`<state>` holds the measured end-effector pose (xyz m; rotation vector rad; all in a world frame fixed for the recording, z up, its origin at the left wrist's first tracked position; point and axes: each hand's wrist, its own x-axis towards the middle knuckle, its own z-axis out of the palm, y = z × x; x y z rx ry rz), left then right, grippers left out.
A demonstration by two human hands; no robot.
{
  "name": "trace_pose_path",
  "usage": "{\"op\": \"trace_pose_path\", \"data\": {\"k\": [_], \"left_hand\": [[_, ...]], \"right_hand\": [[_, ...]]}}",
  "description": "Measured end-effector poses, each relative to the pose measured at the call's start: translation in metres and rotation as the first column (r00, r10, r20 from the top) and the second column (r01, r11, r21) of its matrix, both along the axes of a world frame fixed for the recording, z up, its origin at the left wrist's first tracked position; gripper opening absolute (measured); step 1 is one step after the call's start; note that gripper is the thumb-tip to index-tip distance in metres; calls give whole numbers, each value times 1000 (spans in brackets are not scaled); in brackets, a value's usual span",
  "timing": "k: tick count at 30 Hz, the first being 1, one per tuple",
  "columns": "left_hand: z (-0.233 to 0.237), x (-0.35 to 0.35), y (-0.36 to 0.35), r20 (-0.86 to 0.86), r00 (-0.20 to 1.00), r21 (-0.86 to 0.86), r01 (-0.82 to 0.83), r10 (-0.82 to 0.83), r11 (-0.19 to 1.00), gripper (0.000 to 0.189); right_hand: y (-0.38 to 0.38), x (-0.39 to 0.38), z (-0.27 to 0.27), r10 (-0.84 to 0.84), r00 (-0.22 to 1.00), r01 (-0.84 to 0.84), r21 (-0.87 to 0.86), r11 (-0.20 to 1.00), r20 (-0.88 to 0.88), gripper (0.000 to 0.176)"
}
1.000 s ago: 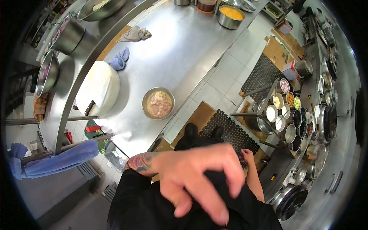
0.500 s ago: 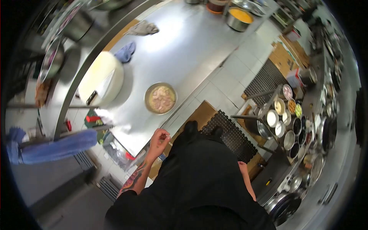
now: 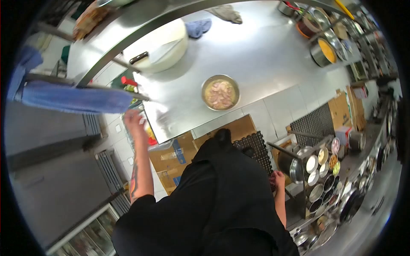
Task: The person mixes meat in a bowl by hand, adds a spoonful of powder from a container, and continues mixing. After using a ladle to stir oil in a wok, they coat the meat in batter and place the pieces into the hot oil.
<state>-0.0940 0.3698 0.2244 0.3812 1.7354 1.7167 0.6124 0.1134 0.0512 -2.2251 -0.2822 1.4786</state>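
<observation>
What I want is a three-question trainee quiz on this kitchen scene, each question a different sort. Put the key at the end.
1. Which lies on the round white block: A) a ladle, B) a knife, C) a pan lid?
2. True or false: the bowl of pinkish pieces stands on the steel table.
3. Name the person's hand that is nearer the hanging blue towel.

Key: 1. B. 2. True. 3. The left hand.
</observation>
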Motion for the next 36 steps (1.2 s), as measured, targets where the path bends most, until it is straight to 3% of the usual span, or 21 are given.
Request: {"op": "trace_pose_path", "data": {"k": [2,3,4,5,6,7,9,11,13,15,18,19,20,22,25,27,30,33,35,36], "left_hand": [[27,-28,6,-171,984,146,-30,55,989,80],[45,-29,14,-183,973,128,-120,143,984,55],[47,-46,14,-260,965,136,-6,42,991,39],[40,-63,20,-257,964,190,-16,65,982,27],[49,-53,28,-243,963,262,-47,113,964,24],[44,-57,31,-137,988,368,-11,66,930,22],[14,-67,36,-83,996,428,25,12,903,23],[33,-9,39,8,994,370,-107,112,923,18],[-67,-39,24,70,996,248,-74,58,966,15],[-85,14,14,87,995,49,-57,53,997,22],[-79,107,-1,123,953,-113,290,-276,950,33],[-67,135,1,146,903,-129,423,-405,897,36],[-59,158,5,152,893,-125,442,-423,888,36],[-49,192,15,258,754,-96,642,-604,760,36],[-53,206,38,370,662,-60,717,-652,694,37],[-66,200,53,355,657,-88,731,-665,676,41],[-67,200,71,361,673,-93,715,-645,693,26],[-70,202,83,315,698,-112,700,-643,705,23],[-68,208,88,295,703,-123,700,-647,704,25],[-69,209,89,274,704,-112,700,-655,706,28]], "right_hand": [[5,3,-6,45,997,-44,-8,999,55,23],[9,-2,1,48,997,-49,16,999,53,24],[14,-11,10,53,997,-55,41,998,51,25],[13,-13,6,107,988,-110,23,994,110,25],[8,-12,0,167,973,-169,-2,986,159,25],[5,-14,4,127,978,-129,-1,992,168,25],[1,-25,9,82,986,-84,8,996,142,25],[-13,-30,9,54,988,-54,0,999,145,24],[-33,-30,7,6,993,3,-79,997,115,23],[-54,-31,6,29,994,-16,-129,992,102,22],[-104,-34,-1,-200,978,206,-189,960,52,20],[-111,-37,4,-218,974,225,-189,956,57,20],[-113,-43,15,-214,974,225,-251,941,74,20],[-121,-52,26,-241,967,254,-302,919,80,19],[-136,-60,19,-314,946,323,-217,921,75,19],[-137,-69,19,-354,932,362,-174,916,76,20],[-136,-86,25,-380,921,388,-115,914,90,22],[-139,-94,36,-330,939,340,-121,933,96,27],[-141,-83,48,-147,982,169,-211,963,117,27],[-140,-71,57,-157,980,180,-211,961,122,27]]}}
